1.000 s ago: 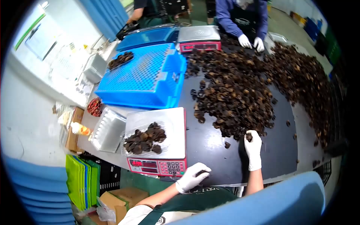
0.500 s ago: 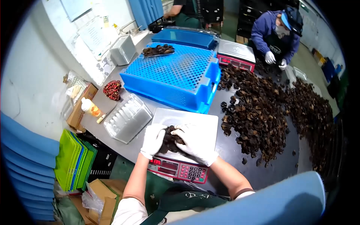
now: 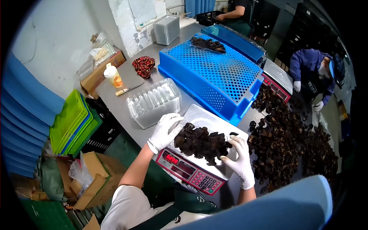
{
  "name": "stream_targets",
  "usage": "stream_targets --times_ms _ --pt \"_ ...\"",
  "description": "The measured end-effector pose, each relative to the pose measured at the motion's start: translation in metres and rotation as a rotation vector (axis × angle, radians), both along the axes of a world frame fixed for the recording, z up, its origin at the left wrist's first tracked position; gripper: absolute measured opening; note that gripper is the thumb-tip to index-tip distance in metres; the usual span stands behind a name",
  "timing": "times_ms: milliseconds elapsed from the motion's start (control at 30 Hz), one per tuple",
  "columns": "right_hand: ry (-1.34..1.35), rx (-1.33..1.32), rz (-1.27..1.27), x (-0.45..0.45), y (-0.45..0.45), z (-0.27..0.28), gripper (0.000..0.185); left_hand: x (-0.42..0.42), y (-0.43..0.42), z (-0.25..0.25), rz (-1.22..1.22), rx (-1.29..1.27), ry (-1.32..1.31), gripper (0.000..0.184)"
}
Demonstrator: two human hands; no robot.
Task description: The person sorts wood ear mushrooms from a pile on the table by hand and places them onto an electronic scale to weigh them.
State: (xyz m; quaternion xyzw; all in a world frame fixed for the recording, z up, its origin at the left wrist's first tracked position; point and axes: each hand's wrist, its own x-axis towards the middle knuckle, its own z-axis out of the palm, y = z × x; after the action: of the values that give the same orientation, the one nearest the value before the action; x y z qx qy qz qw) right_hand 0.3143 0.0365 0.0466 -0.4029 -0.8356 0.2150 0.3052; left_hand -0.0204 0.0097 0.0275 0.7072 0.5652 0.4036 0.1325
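Note:
My left hand point(image 3: 165, 133) and my right hand point(image 3: 240, 159), both in white gloves, close on the two ends of a clear tray of dark, crinkled wood ear mushrooms point(image 3: 202, 142). The fungus covers most of the tray, so little of its rim shows. Beneath it is the steel plate of a red electronic scale point(image 3: 189, 173) with lit red digits. My right thumb lies at the near corner, its fingers at the far side. A loose dark piece point(image 3: 233, 133) is just beyond the right fingers. Nested clear trays point(image 3: 153, 105) stand beside my left hand.
A blue perforated crate point(image 3: 207, 73) carries another filled tray point(image 3: 209, 44). Large fungus heaps point(image 3: 276, 145) spread on the right. A cup point(image 3: 112, 76), a knife point(image 3: 128, 89) and a red patterned bundle point(image 3: 143, 66) lie left. A co-worker point(image 3: 308, 71) stands beyond a second scale point(image 3: 276, 81).
My hands have moved apart, from cupping the fungus to the tray's two ends. The fungus now shows as a wide, spread pile. The camera view has turned, shifting the table scene rightward.

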Motion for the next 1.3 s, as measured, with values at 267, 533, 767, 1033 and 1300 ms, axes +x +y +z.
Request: stream_targets --times_ms 267,533,767,1033,1300 --pt "-0.177 -0.071 0.072 -0.011 -0.006 -0.015 0.091 0.026 0.008 -0.012 -0.165 -0.172 0.314 0.094" --pt "-0.297 0.111 -0.104 -0.039 -0.013 -0.044 0.088 0.078 0.000 -0.027 -0.131 -0.169 0.537 0.098" --pt "-0.053 -0.195 -0.008 0.004 -0.017 -0.012 0.081 0.072 0.002 -0.039 -0.147 -0.122 0.577 0.096" --pt "-0.066 -0.156 -0.070 0.012 -0.010 -0.019 0.029 0.073 0.005 -0.040 -0.195 -0.094 0.512 0.097" --pt "0.186 -0.218 -0.514 0.079 0.009 -0.018 0.028 0.069 0.003 -0.031 -0.225 -0.193 0.487 0.105"
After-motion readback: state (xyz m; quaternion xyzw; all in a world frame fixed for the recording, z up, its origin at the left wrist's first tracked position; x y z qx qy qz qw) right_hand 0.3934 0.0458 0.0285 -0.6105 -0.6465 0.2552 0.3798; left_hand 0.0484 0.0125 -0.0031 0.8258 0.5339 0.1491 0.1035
